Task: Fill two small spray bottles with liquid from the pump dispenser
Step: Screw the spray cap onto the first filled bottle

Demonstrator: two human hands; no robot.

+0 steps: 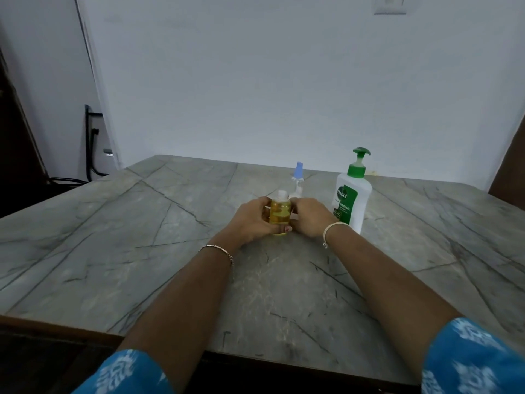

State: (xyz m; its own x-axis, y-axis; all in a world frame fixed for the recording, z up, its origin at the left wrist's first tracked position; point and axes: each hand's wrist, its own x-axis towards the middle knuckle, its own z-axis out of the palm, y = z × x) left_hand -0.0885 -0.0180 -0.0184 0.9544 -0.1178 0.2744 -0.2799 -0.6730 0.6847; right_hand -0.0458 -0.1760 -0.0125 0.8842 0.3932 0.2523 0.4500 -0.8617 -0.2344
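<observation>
- The small spray bottle (280, 212) stands on the marble-patterned table (142, 237), just in front of the person. It is full of yellow liquid almost to its shoulder, so I judge the first fill done or nearly done.
- Its pale neck shows at the top with no spray head that I can make out, so closing it seems to be left.
- The left hand (250, 221) wraps round this bottle from the left, with the thumb across its base.
- The right hand (310, 217) closes on it from the right with curled fingers. Its fingertips are hidden, so anything small held inside cannot be told.
- The second spray bottle (298, 179), with a blue cap, stands upright just behind the first. Its clear body looks empty, though it is partly hidden. Filling it is probably the larger part that remains.
- The Dettol pump dispenser (352, 194) stands upright to the right, near the right wrist and apart from both small bottles.
- Nothing lies between the hands and the dispenser. The right forearm passes close to it, so a wide sweep might knock it.
- A black metal frame (90, 143) stands off the table's far left corner, and a switch plate (389, 4) sits high on the wall.
</observation>
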